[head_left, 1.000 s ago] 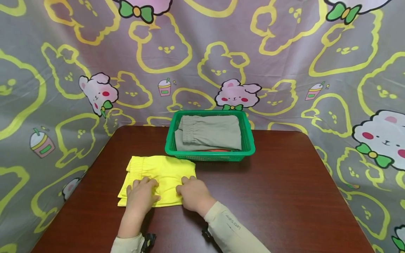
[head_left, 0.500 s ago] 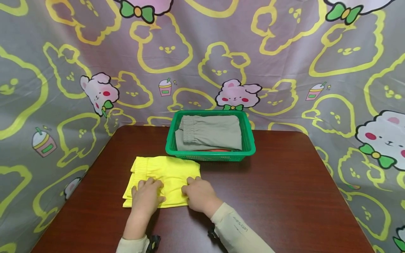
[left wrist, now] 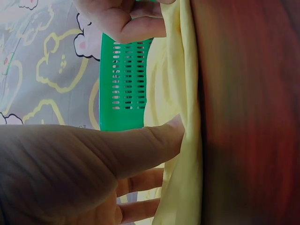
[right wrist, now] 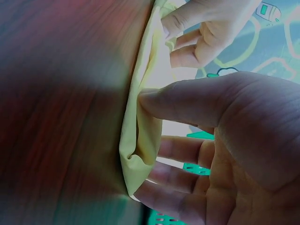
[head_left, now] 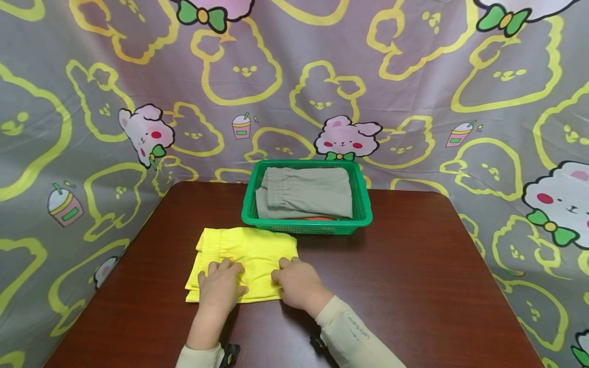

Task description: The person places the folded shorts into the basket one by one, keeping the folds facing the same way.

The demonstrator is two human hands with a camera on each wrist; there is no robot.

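Observation:
Folded yellow pants (head_left: 262, 250) with a gathered elastic waistband lie flat on the table, waistband toward the left. My left hand (head_left: 221, 287) rests on their near left part, fingers spread over the cloth. At the near right side, my right hand (head_left: 301, 285) presses down with its fingertips. The left wrist view shows the left thumb (left wrist: 150, 145) against the near folded edge. In the right wrist view, the right thumb (right wrist: 173, 101) touches the cloth's upper layer, its fingers reaching over the side edge. The cloth under both palms is hidden.
A green plastic basket (head_left: 307, 223) stands just behind the pants, holding a folded grey garment (head_left: 317, 191) with a bit of red beneath it. The brown table (head_left: 405, 276) extends right. A patterned curtain (head_left: 405, 66) hangs behind and along the sides.
Both hands and the yellow pants have slid a little to the right together across the table. The basket stays in place.

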